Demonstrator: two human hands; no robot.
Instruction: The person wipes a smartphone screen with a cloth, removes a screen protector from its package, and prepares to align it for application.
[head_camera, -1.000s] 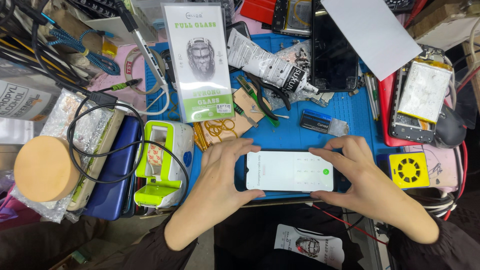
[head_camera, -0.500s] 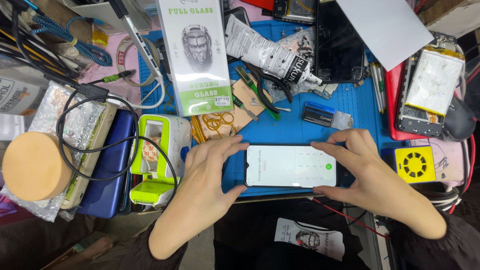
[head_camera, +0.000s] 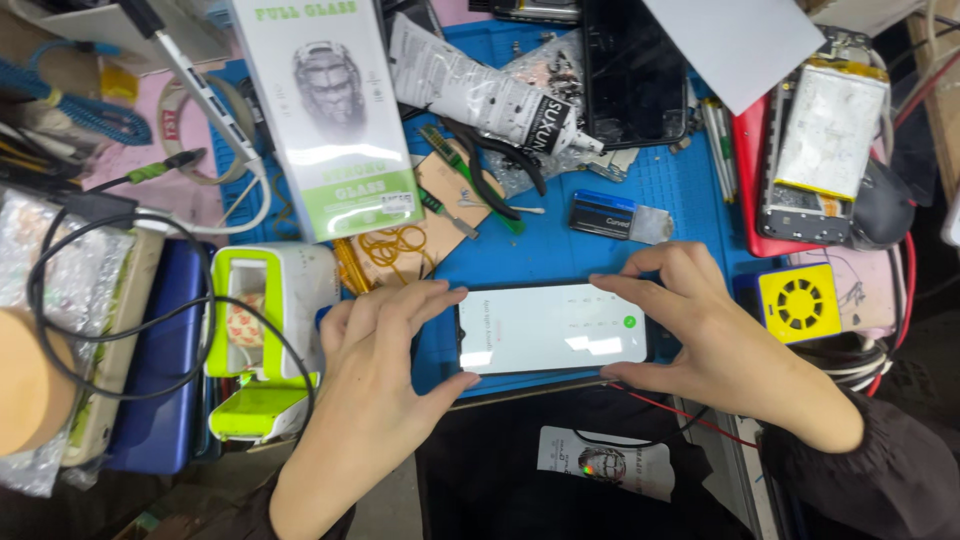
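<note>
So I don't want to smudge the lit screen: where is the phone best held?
By its two short ends, one hand from each side, as the left hand and right hand do now. The phone lies flat, screen up, on the blue mat, long edges crosswise.

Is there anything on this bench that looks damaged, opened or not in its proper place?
Yes. At the upper right an opened phone lies on a red tray, back cover off and battery exposed. Pliers and rubber bands lie loose. The lit phone between the left hand and right hand looks intact.
</note>
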